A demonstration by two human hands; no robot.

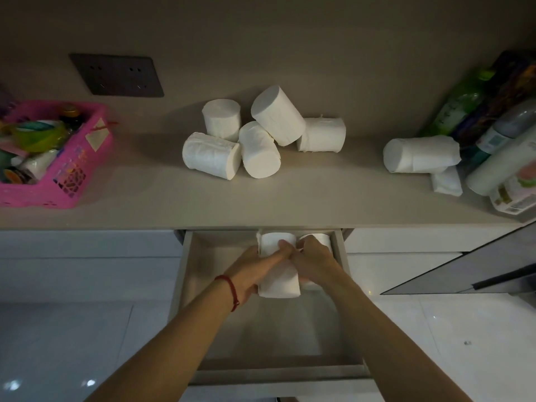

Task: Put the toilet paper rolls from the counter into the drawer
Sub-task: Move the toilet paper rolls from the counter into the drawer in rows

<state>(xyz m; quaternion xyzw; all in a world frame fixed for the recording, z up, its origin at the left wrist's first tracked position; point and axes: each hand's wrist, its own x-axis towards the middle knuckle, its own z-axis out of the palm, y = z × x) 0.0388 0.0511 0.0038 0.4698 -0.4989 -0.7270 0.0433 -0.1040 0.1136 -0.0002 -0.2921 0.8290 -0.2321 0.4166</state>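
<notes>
Dim, beige counter (290, 198) runs along a plain wall, with an open drawer (190, 274) pulled out below its front edge. Both hands reach into the drawer's back right corner. The left hand (255, 268) lies over a white roll (279, 285), fingers curled around its upper half; this roll lies on its side, long axis running front to back. The right hand (314, 264) is beside it, touching the left, fingers bent down over a second roll (319, 238) against the drawer's right wall; whether it grips cannot be told. A red string (232, 288) circles the left wrist.

On the counter's middle sits a cluster of five rolls (261, 134), plain white, soft-wrapped cylinders with no visible core. One leans tilted on top of the others; the rest lie or stand touching, pointing different ways. A sixth roll (420, 155) lies on its side near the right end, long axis left to right. A pink basket (69, 175) sits at the left end; bottles (499, 152) crowd the right end.
</notes>
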